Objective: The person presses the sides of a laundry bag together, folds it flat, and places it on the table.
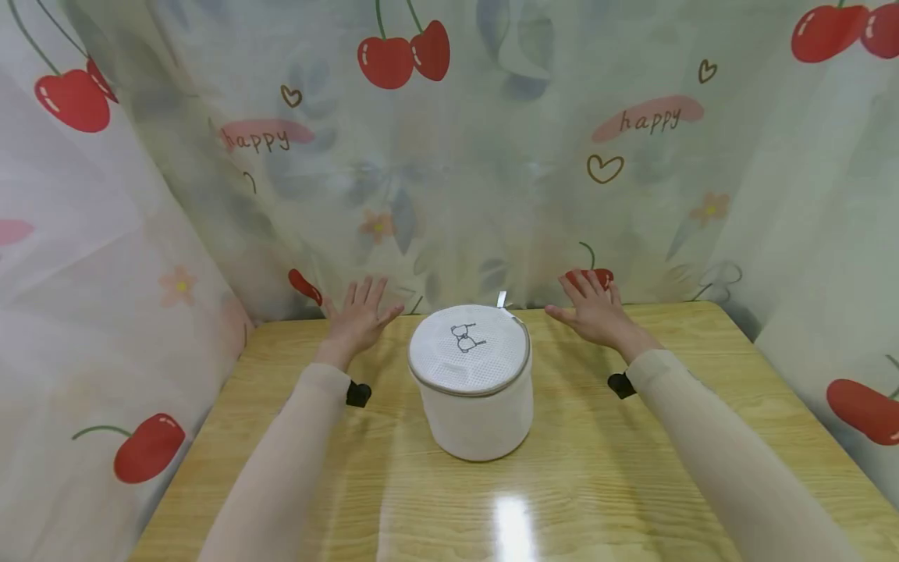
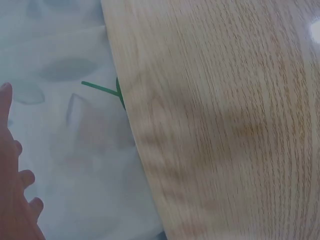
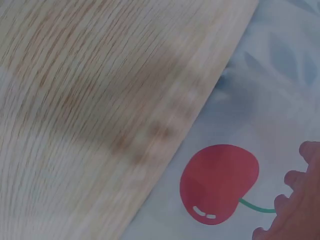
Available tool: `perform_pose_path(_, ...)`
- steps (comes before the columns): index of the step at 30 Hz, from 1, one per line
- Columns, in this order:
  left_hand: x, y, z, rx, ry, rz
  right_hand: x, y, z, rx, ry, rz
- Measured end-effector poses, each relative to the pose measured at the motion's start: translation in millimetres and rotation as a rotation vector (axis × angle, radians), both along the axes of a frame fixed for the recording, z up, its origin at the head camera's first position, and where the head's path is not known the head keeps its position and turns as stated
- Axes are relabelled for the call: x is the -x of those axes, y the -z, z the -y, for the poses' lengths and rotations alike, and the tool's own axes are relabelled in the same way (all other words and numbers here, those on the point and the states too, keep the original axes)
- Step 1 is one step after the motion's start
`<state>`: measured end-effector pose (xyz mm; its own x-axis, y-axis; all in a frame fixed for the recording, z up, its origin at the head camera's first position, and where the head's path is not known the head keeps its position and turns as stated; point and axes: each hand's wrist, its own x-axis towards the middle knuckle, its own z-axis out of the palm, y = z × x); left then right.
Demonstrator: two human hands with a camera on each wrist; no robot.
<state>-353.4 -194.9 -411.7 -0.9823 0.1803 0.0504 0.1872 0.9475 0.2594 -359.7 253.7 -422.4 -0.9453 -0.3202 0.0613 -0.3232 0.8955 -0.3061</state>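
Observation:
A white round fabric zip case (image 1: pixel 477 414) stands upright on the wooden table between the hands. Its mesh lid carries a small line drawing of a bra, and a zipper with a pale pull runs round the rim. To its left, the left hand (image 1: pixel 357 318) is spread with straight fingers over the table's far edge, holding nothing. Over on the right, the right hand (image 1: pixel 595 314) is spread the same way, apart from the case. Each wrist view catches only part of its hand, the left hand (image 2: pixel 15 185) and the right hand (image 3: pixel 300 200), beside the curtain.
A light wood table (image 1: pixel 435 507) reflects a bright light near its front. Curtains (image 1: pixel 449 172) printed with cherries, hearts and "happy" hang behind the far edge and along both sides. A small black piece (image 1: pixel 358 394) sits at the left wrist, another (image 1: pixel 621 385) at the right.

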Motion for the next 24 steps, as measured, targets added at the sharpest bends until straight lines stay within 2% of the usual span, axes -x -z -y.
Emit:
perform_pose_path(5,-1.3,-2.2,0.1,0.009,0.013,-0.019,-1.9,-3.0,-2,0.005,-0.019,-0.018)
perform_pose_path(9,-6.3,-4.1,0.6,0.007,0.034,-0.019,-4.2,-5.3,-3,0.012,-0.045,-0.027)
perform_pose_path(17,-12.4,-2.6,1.5,-0.028,0.092,-0.004,-18.8,-11.0,-1,0.048,-0.106,-0.017)
perform_pose_path(19,-10.9,-0.1,2.0,-0.046,0.116,-0.003,-22.3,-12.2,0,0.054,-0.106,-0.018)
perform_pose_path(24,-15.5,-1.4,2.0,-0.09,0.144,-0.016,-31.7,-18.0,5,0.044,-0.101,0.007)
